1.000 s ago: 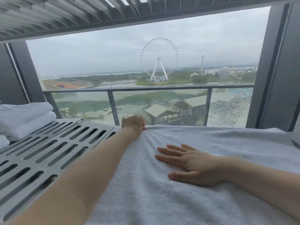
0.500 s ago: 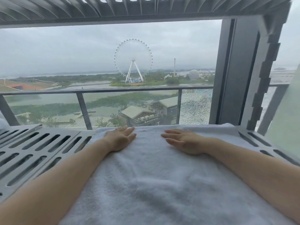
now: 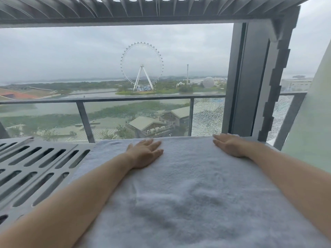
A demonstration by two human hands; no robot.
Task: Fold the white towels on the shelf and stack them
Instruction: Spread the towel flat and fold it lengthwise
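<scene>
A white towel [image 3: 188, 194] lies spread flat over the grey slotted shelf [image 3: 35, 167], reaching from the near edge to the far edge by the window. My left hand [image 3: 145, 153] rests flat on it near the far left part, fingers straight. Flat on the far right corner lies my right hand [image 3: 229, 144], also with straight fingers. Neither hand grips the cloth.
Another slotted shelf [image 3: 125, 8] hangs close overhead. The grey shelf post [image 3: 274, 83] stands at the far right, and beyond the far edge a window looks onto a balcony railing [image 3: 107, 100]. A pale surface [image 3: 311, 131] rises at the right.
The view has swung right, so the folded towels at the left are out of sight. My right hand has slid outward to the far right corner; my left hand went from curled at the far edge to flat.
</scene>
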